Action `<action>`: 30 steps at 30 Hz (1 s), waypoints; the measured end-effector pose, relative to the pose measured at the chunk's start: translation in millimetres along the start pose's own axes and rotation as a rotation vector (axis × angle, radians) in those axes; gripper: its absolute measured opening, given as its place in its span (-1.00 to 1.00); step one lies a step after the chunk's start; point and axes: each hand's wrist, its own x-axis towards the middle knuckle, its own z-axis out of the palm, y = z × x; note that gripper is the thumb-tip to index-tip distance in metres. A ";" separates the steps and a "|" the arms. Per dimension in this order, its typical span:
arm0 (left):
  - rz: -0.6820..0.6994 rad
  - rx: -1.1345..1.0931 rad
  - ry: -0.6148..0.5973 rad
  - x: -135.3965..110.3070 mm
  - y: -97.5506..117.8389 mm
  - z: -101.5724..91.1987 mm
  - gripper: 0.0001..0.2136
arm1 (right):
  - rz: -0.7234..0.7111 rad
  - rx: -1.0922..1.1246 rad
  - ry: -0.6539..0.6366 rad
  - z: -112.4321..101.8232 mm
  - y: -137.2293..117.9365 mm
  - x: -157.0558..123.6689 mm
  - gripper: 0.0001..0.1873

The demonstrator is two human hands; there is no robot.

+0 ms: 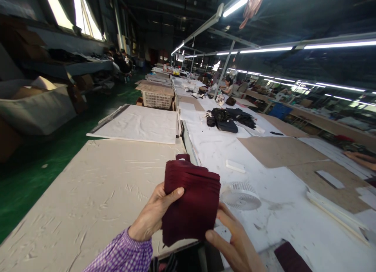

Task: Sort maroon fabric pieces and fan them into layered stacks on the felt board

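A stack of maroon fabric pieces (190, 201) hangs upright in front of me, its layers fanned along the top edge. My left hand (155, 211) grips its left side, thumb across the front and the other fingers hidden behind. At the lower right edge, my right hand (235, 240) has its thumb on the front corner and its fingers at the side, partly out of sight behind the cloth. A small maroon tab (182, 157) shows just beyond the stack's top. Another maroon piece (290, 257) lies on the white table at the lower right.
A beige covered table (73, 193) is on the left, a white-covered table (264, 217) on the right. A white fan (242, 195) lies close behind my right hand. Dark garments (225, 119) lie farther back, near a plastic crate (158, 99). A co-worker's arm (361, 159) reaches in at right.
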 end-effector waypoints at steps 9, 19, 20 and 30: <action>-0.022 -0.002 -0.067 -6.4 -12.7 10.5 -0.76 | -0.168 -0.401 0.615 14.2 10.2 5.8 -0.79; -0.079 -0.136 -0.068 -2.7 -23.7 18.3 -0.79 | -0.088 -0.253 0.487 11.9 9.0 9.9 -0.86; -0.079 -0.139 -0.079 -2.2 -24.5 18.1 -0.77 | -0.053 -0.238 0.475 11.0 8.6 10.0 -0.84; -0.057 -0.182 -0.052 1.7 -33.2 11.1 -0.71 | 0.114 -0.094 0.388 11.1 14.3 11.2 -0.75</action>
